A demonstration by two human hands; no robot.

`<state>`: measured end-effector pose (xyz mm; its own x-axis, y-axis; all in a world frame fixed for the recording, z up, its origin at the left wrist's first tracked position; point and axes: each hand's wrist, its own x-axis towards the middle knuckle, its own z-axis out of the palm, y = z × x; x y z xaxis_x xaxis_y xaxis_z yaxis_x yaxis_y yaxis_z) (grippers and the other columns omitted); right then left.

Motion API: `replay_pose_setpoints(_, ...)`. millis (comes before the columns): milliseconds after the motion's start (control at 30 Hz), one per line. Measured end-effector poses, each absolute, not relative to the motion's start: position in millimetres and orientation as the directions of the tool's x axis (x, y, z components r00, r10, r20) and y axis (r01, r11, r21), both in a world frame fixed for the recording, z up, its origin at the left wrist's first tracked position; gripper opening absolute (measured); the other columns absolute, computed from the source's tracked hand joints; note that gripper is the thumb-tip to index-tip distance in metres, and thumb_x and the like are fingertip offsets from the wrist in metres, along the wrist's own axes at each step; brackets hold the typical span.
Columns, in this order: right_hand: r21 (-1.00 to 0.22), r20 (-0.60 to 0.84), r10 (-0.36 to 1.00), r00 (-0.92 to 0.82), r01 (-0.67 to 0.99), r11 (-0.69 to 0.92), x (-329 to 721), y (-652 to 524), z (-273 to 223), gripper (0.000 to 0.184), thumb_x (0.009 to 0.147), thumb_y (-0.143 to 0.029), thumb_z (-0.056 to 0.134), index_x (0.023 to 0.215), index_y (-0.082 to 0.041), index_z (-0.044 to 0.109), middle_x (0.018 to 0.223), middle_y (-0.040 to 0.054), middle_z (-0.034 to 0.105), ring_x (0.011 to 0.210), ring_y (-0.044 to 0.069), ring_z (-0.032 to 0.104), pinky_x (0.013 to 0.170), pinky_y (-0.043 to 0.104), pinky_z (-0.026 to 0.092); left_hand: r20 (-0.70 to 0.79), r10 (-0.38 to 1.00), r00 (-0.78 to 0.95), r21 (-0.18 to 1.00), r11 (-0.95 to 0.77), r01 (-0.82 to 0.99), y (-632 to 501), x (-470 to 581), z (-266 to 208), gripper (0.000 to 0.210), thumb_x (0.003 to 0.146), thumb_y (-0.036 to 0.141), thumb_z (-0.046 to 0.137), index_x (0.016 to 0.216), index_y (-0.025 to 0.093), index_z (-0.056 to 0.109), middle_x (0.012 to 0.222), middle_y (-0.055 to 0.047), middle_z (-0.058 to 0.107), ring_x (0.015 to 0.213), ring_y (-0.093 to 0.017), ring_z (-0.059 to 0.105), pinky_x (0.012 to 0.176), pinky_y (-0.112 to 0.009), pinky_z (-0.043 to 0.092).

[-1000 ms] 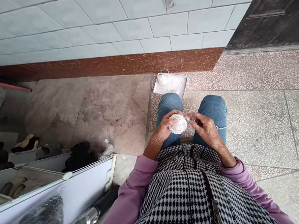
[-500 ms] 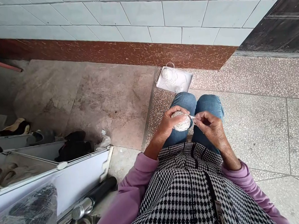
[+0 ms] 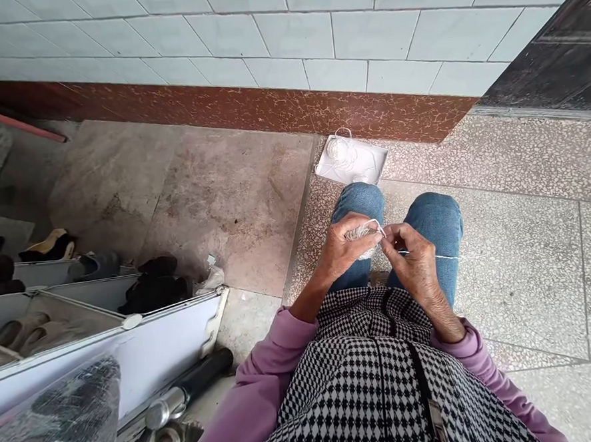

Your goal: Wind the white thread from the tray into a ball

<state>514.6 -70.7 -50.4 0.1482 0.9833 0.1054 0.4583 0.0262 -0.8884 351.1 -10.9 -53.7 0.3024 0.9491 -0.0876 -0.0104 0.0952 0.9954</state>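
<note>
The round ball of thin white cord (image 3: pixel 358 234) sits over the blue denim knees (image 3: pixel 438 215), partly hidden by the left hand (image 3: pixel 342 250), which grips it. The right hand (image 3: pixel 412 260) pinches a white strand (image 3: pixel 374 222) just beside the ball. A trailing white line (image 3: pixel 446 258) crosses the right knee. Recommended practice: hold the windings firmly without crushing them, pinch close in, and leave the trailing line slack and free of snags. Beyond the knees, a shallow white rectangular tray (image 3: pixel 376 157) holds more wound cord (image 3: pixel 340 151).

The person wears purple sleeves (image 3: pixel 267 373), houndstooth garment (image 3: pixel 353 384), blue jeans (image 3: pixel 437 229).
</note>
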Motion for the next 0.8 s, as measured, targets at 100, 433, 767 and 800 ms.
replay_pose_setpoints(100, -0.882, 0.09, 0.987, 0.132, 0.471, 0.017, 515, -70, -48, 0.015, 0.1, -0.033, 0.065, 0.089, -0.024, 0.068, 0.085, 0.0049, 0.072, 0.072, 0.018, 0.063, 0.072, 0.035, 0.055, -0.072, 0.955, 0.288, 0.997, 0.079, -0.011, -11, 352, -53, 0.014, 0.079, 0.033, 0.087, 0.083, 0.021, 0.082, 0.096, -0.006, 0.076, 0.093, -0.023, 0.069, 0.095, -0.039, 0.054)
replay_pose_setpoints(433, -0.966, -0.042, 0.937, 0.346, 0.225, -0.127, 594, -64, -49, 0.023, 0.091, -0.044, 0.076, 0.082, -0.023, 0.075, 0.072, 0.0021, 0.066, 0.057, 0.014, 0.054, 0.054, 0.031, 0.047, -0.442, 0.682, 0.583, 0.741, 0.644, -0.191, -10, 341, -53, 0.033, 0.071, 0.046, 0.091, 0.073, 0.018, 0.075, 0.08, -0.007, 0.073, 0.073, -0.022, 0.069, 0.068, -0.034, 0.054)
replay_pose_setpoints(767, -0.942, -0.307, 0.844, 0.44, -0.266, -0.204, 724, -107, -56, 0.022, 0.084, -0.039, 0.084, 0.095, -0.025, 0.071, 0.055, -0.0121, 0.02, 0.044, 0.007, 0.01, 0.041, 0.031, 0.006, -0.444, 0.629, 0.639, 0.54, 0.756, -0.369, -14, 342, -60, 0.046, 0.067, 0.054, 0.095, 0.069, 0.021, 0.063, 0.082, -0.005, 0.062, 0.082, -0.026, 0.069, 0.063, -0.038, 0.06)
replay_pose_setpoints(800, -0.949, -0.305, 0.826, 0.474, -0.229, -0.219, 734, -112, -60, 0.02, 0.083, -0.036, 0.084, 0.092, -0.024, 0.072, 0.055, -0.0112, 0.023, 0.043, 0.006, 0.013, 0.042, 0.032, 0.006, -0.444, 0.626, 0.642, 0.519, 0.763, -0.385, -14, 343, -61, 0.047, 0.068, 0.055, 0.094, 0.07, 0.021, 0.063, 0.083, -0.005, 0.062, 0.083, -0.025, 0.069, 0.063, -0.038, 0.06)
